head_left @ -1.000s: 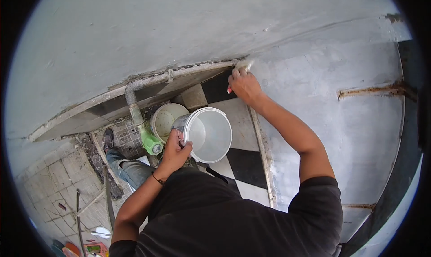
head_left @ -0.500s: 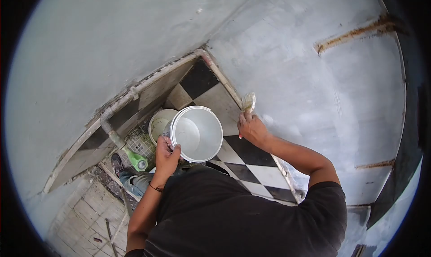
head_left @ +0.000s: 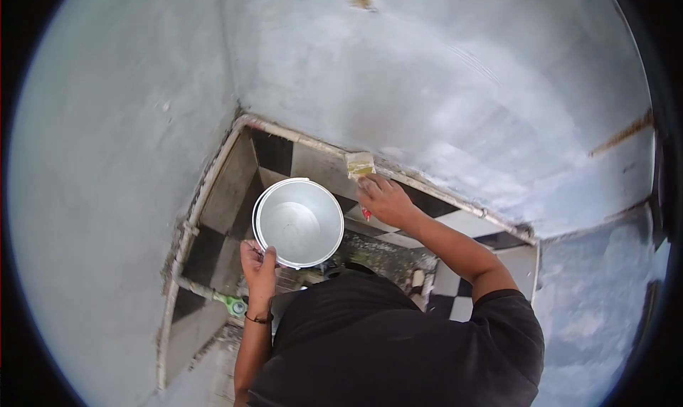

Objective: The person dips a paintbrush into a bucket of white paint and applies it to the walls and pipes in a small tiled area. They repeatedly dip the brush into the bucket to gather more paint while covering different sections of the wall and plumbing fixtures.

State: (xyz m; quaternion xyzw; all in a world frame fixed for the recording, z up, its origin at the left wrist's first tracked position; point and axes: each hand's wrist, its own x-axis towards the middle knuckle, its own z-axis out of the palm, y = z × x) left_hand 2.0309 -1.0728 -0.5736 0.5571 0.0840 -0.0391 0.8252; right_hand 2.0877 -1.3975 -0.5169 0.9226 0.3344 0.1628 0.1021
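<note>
My left hand (head_left: 259,260) grips the rim of a white plastic bucket (head_left: 299,222) at its lower left, the thumb lapping over the edge. Whitish paint or liquid shows at the bucket's bottom, and its opening faces me. In my right hand (head_left: 388,202) is a paintbrush (head_left: 361,166), held by its red handle, which pokes out below the fingers. The bristles point up and overlap the pipe along the wall. Behind the brush rises the grey wall (head_left: 427,72), patchy with whiter smears.
Pale pipes (head_left: 284,131) run along both walls above black and white tiles (head_left: 272,153). A green object (head_left: 235,307) sits at a pipe joint on the lower left. Rusty strips (head_left: 620,135) mark the wall at right. Debris lies on the dirty floor (head_left: 384,263) below.
The view has swung to the right. The brush has moved from against the wall to lower near the pipe. The second bucket on the floor is now out of sight.
</note>
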